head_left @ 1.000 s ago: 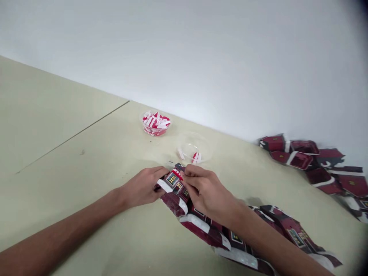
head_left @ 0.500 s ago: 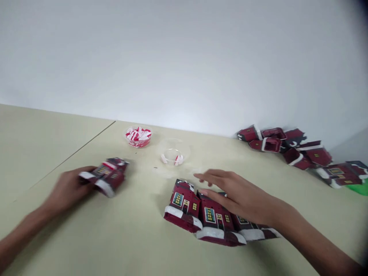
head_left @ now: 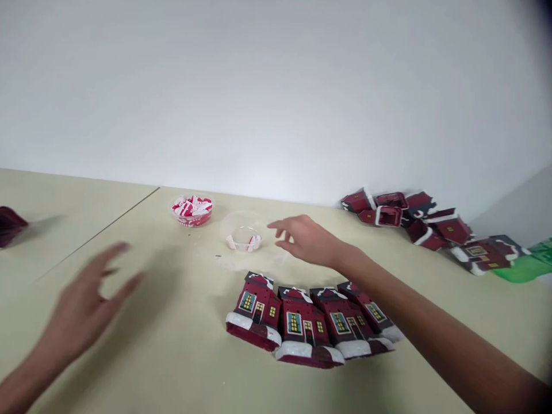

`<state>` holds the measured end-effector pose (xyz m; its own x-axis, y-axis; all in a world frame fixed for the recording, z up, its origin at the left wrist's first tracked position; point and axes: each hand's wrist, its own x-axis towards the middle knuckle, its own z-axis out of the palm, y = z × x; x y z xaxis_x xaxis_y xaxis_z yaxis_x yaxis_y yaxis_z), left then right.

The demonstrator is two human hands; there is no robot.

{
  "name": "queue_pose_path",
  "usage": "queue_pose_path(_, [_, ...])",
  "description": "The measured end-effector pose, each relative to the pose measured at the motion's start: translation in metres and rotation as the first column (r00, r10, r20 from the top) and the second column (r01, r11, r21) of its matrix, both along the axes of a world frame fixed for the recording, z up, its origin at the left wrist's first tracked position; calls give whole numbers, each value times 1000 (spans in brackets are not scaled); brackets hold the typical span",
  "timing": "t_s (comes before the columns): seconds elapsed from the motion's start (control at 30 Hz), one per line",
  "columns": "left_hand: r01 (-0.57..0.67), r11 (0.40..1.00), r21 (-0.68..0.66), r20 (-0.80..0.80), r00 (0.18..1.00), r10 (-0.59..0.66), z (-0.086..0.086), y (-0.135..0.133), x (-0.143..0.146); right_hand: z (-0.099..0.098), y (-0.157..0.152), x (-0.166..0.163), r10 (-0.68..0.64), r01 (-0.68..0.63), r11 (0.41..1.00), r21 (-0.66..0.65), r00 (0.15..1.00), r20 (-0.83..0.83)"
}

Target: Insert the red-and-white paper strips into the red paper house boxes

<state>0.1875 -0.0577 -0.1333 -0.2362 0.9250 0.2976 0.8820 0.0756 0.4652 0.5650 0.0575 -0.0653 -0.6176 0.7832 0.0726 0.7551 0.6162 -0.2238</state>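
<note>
A fanned row of flat dark-red paper houses (head_left: 308, 322) with white snow trim lies on the beige table (head_left: 181, 356) in front of me. My right hand (head_left: 304, 238) hovers above the table with fingers spread, holding nothing, just right of a clear bowl (head_left: 244, 237) that holds a few red-and-white pieces. My left hand (head_left: 84, 307) is blurred at the lower left, fingers apart and empty. One dark-red paper house (head_left: 9, 225) lies at the far left edge of the table.
A second clear bowl (head_left: 192, 209) full of red-and-white pieces stands further back left. A pile of dark-red paper houses (head_left: 425, 224) lies against the white wall at the right. Something green (head_left: 524, 264) shows at the right edge. A seam (head_left: 99, 233) crosses the table.
My left hand carried one paper house leftward and let go; it now lies at the far left. My right hand left the stack and moved toward the near bowl. The view panned left.
</note>
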Motion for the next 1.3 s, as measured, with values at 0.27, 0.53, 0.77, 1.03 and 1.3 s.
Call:
queue_pose_path(0.27, [763, 642, -66, 187, 642, -744, -30, -19, 109, -26, 98, -92, 246, -178, 954, -243, 926, 286])
queue_pose_path(0.53, [783, 622, -25, 348, 590, -729, -53, 18, 111, -41, 106, -80, 293, -233, 938, -255, 928, 228])
queue_pose_path(0.77, [797, 603, -32, 400, 563, -723, -51, 17, 107, -24, 71, -59, 173, -179, 975, -134, 983, -55])
queue_pose_path(1.03, [797, 604, -25, 348, 573, -742, -46, 15, 111, -7, -10, -26, 186, -170, 982, 83, 944, -274])
queue_pose_path(1.3, [795, 606, -17, 250, 591, -767, -48, 17, 113, -24, -66, -6, 175, -144, 983, 113, 924, -340])
